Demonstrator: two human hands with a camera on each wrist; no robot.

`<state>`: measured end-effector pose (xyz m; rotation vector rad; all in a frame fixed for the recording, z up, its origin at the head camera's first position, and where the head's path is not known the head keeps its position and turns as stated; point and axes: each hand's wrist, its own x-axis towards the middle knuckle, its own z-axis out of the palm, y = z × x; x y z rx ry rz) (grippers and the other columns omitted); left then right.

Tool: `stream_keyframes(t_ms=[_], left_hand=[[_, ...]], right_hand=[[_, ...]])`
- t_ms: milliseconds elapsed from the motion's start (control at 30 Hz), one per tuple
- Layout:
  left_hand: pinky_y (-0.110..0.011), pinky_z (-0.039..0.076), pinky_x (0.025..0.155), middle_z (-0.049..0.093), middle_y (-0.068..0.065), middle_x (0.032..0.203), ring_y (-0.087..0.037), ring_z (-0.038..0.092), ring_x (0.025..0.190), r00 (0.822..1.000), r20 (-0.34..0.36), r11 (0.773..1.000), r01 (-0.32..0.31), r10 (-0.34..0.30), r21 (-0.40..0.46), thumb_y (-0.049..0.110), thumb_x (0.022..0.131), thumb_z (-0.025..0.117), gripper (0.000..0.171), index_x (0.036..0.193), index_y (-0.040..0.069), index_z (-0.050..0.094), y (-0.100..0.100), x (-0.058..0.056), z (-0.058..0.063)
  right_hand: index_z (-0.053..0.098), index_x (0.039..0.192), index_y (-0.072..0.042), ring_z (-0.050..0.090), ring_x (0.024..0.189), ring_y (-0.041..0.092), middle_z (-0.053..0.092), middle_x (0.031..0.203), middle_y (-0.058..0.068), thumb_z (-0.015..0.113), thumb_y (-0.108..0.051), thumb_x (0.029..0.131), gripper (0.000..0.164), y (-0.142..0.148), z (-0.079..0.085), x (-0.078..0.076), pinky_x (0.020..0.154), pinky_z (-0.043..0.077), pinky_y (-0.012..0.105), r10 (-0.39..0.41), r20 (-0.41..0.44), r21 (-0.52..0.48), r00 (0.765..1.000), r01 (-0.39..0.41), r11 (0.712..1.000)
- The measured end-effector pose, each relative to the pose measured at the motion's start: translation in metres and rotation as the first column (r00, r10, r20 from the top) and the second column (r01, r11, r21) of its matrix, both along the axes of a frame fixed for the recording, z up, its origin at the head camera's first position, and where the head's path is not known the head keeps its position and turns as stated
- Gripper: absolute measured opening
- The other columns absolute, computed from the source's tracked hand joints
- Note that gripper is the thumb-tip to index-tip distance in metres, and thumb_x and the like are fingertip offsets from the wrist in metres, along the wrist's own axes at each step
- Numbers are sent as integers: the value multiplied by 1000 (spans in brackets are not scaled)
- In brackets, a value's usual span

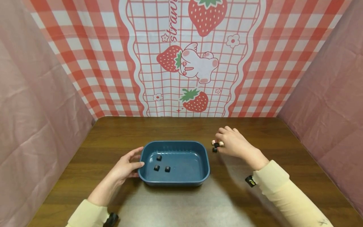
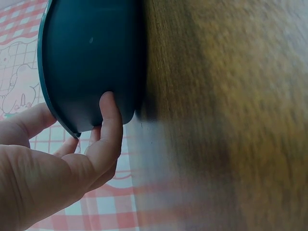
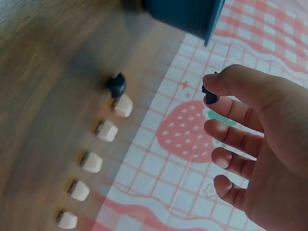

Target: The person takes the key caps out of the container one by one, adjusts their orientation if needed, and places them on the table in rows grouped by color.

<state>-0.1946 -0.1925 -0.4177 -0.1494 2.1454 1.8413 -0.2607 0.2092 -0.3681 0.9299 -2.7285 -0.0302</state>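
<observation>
My left hand (image 1: 124, 167) holds the left end of a blue plastic bin (image 1: 206, 170), thumb at the rim and fingers against the outer wall (image 2: 91, 62). Three black keycaps (image 1: 167, 169) lie inside the bin, toward its left half. Right of the bin, my right hand (image 1: 233, 143) pinches a black keycap (image 3: 211, 95) between thumb and index finger, above the table. Another black keycap (image 3: 115, 85) sits on the table beside a row of several cream keycaps (image 3: 91, 162). In the head view the hand hides most of that row.
The brown wooden table (image 1: 122, 130) meets a strawberry-patterned checked cloth (image 1: 198, 63) at the back. Pink curtains (image 1: 326, 78) hang on both sides. A small black wrist device (image 1: 250, 181) shows at the right cuff, another (image 1: 111, 219) at the left.
</observation>
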Motion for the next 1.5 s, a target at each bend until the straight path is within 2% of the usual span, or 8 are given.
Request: stream_keyframes(t_ms=[133,400,667,967,1500], left_hand=[[-47,56,74,42,-25,136,-32,60,99,1000,-4,1000,2,-2,5,2,91,57,59,144,15,36,0,0,0],[-46,56,73,42,-25,136,-31,60,97,1000,-11,1000,2,-1,11,1,90,56,59,144,14,36,0,0,-1],[-46,56,73,40,-27,137,-30,59,97,999,-21,999,25,-24,42,-1,91,55,61,146,12,33,-1,0,-2],[-47,55,73,38,-28,138,-30,60,96,999,-31,998,39,-38,58,-1,91,55,62,147,11,31,-1,1,-2],[-47,55,73,39,-27,138,-30,60,97,999,-30,998,36,-35,51,-1,91,55,62,147,12,31,-1,0,-3]], right_hand=[[65,80,-19,50,86,25,54,86,0,79,-25,67,21,8,-8,-3,65,39,40,-37,21,9,999,37,999],[63,79,-18,49,83,25,50,80,-2,79,-25,66,22,20,-20,-8,62,36,37,-72,46,8,996,72,997],[60,76,-15,48,81,27,51,82,2,79,-25,67,23,29,-34,-16,61,36,38,-117,85,17,990,116,993],[61,76,-17,46,78,24,49,79,-2,80,-22,68,21,36,-54,-24,60,35,36,-99,110,-11,989,101,995],[62,79,-16,48,80,24,52,83,0,79,-23,70,20,35,-61,-26,62,39,42,-109,134,0,985,110,994]])
